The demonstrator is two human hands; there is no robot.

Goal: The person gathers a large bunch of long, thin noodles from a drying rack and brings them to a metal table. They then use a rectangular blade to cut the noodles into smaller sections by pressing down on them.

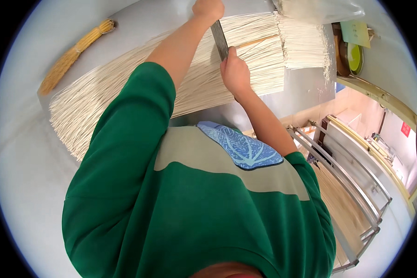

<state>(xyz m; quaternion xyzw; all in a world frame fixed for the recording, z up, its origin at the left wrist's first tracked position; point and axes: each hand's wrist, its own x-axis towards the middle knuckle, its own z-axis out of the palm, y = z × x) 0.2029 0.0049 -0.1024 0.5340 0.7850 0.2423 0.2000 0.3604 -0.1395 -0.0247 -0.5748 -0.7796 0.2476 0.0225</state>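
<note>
A wide layer of long, thin, pale noodles [139, 78] lies across a grey metal tabletop [310, 83]. Crossing it from far to near is a long, flat, dark grey metal blade [219, 39]. My left hand [209, 9] is closed around the blade's far end, at the upper edge of the picture. My right hand [236, 73] grips the near end, thumb lying along the top. Whether the blade's lower edge touches the noodles, I cannot tell. A thin light-brown stick [259, 41] rests on the strands right of the blade. Shorter cut noodles [302, 39] lie at the far right.
A straw hand brush [78, 54] lies at the far left of the table. Clear plastic [317, 9] sits at the back right, near a green bowl [355, 59]. To my right stands a metal-framed rack [356, 204] holding more long strands.
</note>
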